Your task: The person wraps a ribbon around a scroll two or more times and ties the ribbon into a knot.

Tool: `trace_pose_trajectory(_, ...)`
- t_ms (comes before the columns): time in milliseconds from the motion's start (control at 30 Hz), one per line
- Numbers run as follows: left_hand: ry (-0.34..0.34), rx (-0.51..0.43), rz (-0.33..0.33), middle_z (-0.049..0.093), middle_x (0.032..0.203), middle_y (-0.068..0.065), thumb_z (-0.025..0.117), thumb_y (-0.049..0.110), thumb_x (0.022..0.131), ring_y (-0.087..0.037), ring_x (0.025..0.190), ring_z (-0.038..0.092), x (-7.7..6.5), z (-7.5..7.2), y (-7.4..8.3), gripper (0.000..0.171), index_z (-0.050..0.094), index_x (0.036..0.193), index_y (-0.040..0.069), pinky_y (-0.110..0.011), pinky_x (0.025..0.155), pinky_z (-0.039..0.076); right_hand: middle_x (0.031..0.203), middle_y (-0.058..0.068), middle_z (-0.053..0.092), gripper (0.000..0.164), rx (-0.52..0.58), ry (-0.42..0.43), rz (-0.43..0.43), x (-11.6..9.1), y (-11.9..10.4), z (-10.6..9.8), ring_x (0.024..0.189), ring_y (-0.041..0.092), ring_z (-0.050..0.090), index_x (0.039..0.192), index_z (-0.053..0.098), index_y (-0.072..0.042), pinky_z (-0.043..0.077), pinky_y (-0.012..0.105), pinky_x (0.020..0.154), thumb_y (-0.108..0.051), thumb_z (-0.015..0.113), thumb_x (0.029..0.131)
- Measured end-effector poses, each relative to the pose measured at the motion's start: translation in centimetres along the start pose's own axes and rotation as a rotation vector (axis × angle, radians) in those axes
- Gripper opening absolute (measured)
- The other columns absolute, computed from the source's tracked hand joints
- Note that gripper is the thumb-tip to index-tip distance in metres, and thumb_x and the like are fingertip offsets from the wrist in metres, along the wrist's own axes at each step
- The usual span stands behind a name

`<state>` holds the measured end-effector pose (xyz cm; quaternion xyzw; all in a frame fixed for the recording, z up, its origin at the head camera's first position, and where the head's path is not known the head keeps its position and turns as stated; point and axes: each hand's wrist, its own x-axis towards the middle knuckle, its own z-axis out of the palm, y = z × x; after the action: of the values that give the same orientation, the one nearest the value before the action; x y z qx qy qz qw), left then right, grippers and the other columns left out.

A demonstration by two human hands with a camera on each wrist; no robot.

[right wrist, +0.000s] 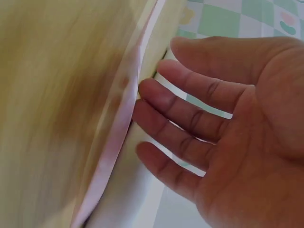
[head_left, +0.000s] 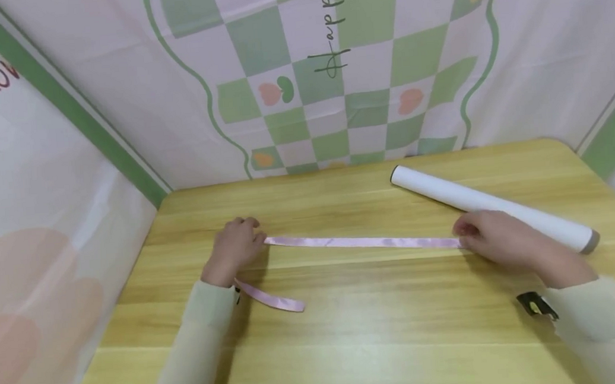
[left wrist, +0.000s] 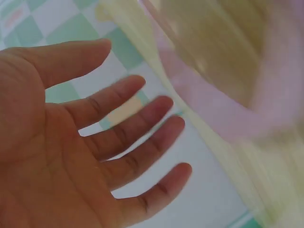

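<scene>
A pink satin ribbon runs nearly straight across the wooden table between my two hands, and its free tail curves out beside my left wrist. At its left end is my left hand. The left wrist view shows those fingers spread and loosely bent with nothing between them, while a blurred loop of ribbon hangs beyond the fingertips. My right hand is at the other end. Its fingers are relaxed, the tips right by the ribbon; whether they touch it I cannot tell.
A white tube with a grey end lies slantwise at the back right of the table, partly behind my right hand. A patterned cloth with green checks hangs behind the table. More printed cloth hangs on the left.
</scene>
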<state>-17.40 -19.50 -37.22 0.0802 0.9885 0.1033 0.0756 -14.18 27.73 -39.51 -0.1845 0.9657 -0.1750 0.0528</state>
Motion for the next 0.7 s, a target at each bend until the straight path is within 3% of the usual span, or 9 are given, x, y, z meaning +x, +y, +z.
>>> trace_pose_trajectory(100,-0.014,0.048,-0.045,0.053,0.131,-0.022,0.048,0.036,0.095,-0.042,0.115,0.051,-1.1,0.1,-1.5,0.051,0.051,0.134,0.002,-0.061,0.091,0.042,0.106,0.018,0.066,0.031,-0.066,0.038,-0.001,-1.1,0.5,0.1,0.102,0.039,0.059,0.11,0.065,0.004,0.044,0.056,0.089,-0.017,0.061,0.087)
trace_pose_trajectory(233,-0.077,0.071,-0.083,0.058,0.116,-0.022,0.053,0.029,0.091,-0.035,0.097,0.058,-2.2,0.1,-3.3,0.043,0.057,0.121,-0.001,-0.053,0.078,0.05,0.107,0.022,0.064,0.033,-0.15,0.03,0.057,-2.6,1.3,-0.1,0.1,0.044,0.057,0.111,0.064,0.004,0.044,0.059,0.086,-0.02,0.058,0.09)
trace_pose_trajectory(333,-0.101,0.033,-0.095,0.061,0.101,-0.016,0.056,0.022,0.088,-0.027,0.082,0.057,-2.4,0.1,-3.9,0.028,0.06,0.106,0.001,-0.046,0.07,0.05,0.103,0.02,0.065,0.03,-0.161,0.012,0.074,-3.1,1.5,-0.2,0.097,0.043,0.059,0.108,0.065,0.003,0.046,0.058,0.082,-0.02,0.058,0.09)
trace_pose_trajectory(500,-0.094,-0.056,-0.063,0.062,0.084,-0.006,0.053,0.013,0.089,-0.019,0.071,0.053,-2.5,0.9,-3.6,0.015,0.062,0.097,0.005,-0.035,0.064,0.046,0.09,0.009,0.068,0.022,-0.144,-0.009,0.069,-3.1,0.9,0.2,0.079,0.029,0.062,0.101,0.068,-0.002,0.051,0.049,0.072,-0.02,0.06,0.089)
trace_pose_trajectory(600,-0.105,-0.071,-0.016,0.062,0.082,-0.004,0.053,0.01,0.089,-0.017,0.07,0.053,-2.7,1.3,-2.9,0.013,0.062,0.096,0.005,-0.031,0.063,0.047,0.076,0.001,0.062,0.023,-0.132,-0.04,0.082,-2.9,0.2,0.6,0.065,0.017,0.053,0.101,0.067,-0.004,0.048,0.038,0.061,-0.022,0.059,0.09)
trace_pose_trajectory(700,-0.125,-0.092,0.011,0.062,0.082,-0.004,0.055,0.008,0.088,-0.016,0.07,0.054,-3.1,1.5,-2.1,0.009,0.061,0.095,0.006,-0.029,0.062,0.047,0.07,-0.003,0.058,0.025,-0.117,-0.043,0.079,-2.8,-0.7,1.0,0.06,0.013,0.047,0.103,0.065,-0.003,0.045,0.035,0.057,-0.025,0.058,0.091)
